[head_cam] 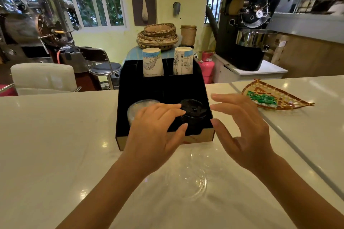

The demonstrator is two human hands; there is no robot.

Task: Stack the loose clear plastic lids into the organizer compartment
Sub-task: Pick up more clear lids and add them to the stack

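Observation:
A black organizer (162, 87) stands on the white counter. Its front left compartment holds a stack of clear lids (136, 108); the front right one holds black lids (193, 109). My left hand (158, 132) hovers over the front of the organizer, fingers spread, partly covering the clear stack and holding nothing. To the right of the organizer, my right hand (243, 126) is open with curved fingers, also empty. Loose clear plastic lids (193, 176) lie on the counter between my forearms, near the organizer's front edge.
Two stacks of paper cups (152, 62) stand in the organizer's rear slots. A woven tray with green packets (268, 98) lies at the right. Behind the counter are a white chair (44, 78), a stool, woven baskets and coffee roasters.

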